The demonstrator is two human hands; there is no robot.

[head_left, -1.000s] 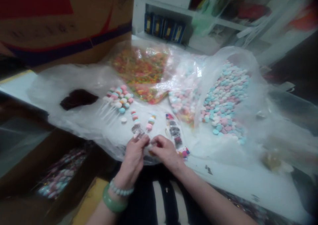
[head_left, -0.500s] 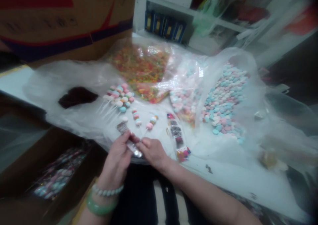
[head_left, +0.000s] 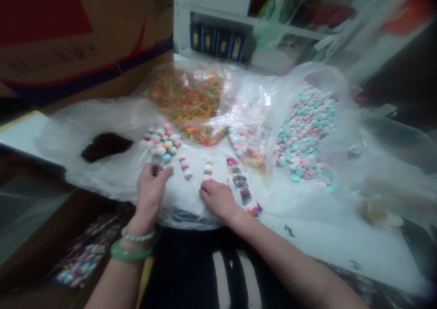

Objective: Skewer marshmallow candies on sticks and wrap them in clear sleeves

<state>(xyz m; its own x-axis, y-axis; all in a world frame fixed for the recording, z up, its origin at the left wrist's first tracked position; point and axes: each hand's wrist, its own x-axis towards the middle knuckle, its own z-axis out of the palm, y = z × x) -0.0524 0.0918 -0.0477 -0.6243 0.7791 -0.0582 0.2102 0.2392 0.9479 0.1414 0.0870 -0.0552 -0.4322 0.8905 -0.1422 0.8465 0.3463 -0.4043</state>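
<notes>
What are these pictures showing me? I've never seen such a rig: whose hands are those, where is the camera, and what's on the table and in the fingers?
There is no robot: these are a person's two bare hands. Every picture comes from one camera worn on the head, looking forward and down.

On the white table, partly covered by plastic, lie a cluster of what look like pastel sweets, two short rows of them, a packet, a bag of orange-green pieces and a pastel heap.

The right hand is at the lower end of the right row, apparently pinching it. The left hand is just below the cluster; whether it holds anything, I can't tell.
</notes>
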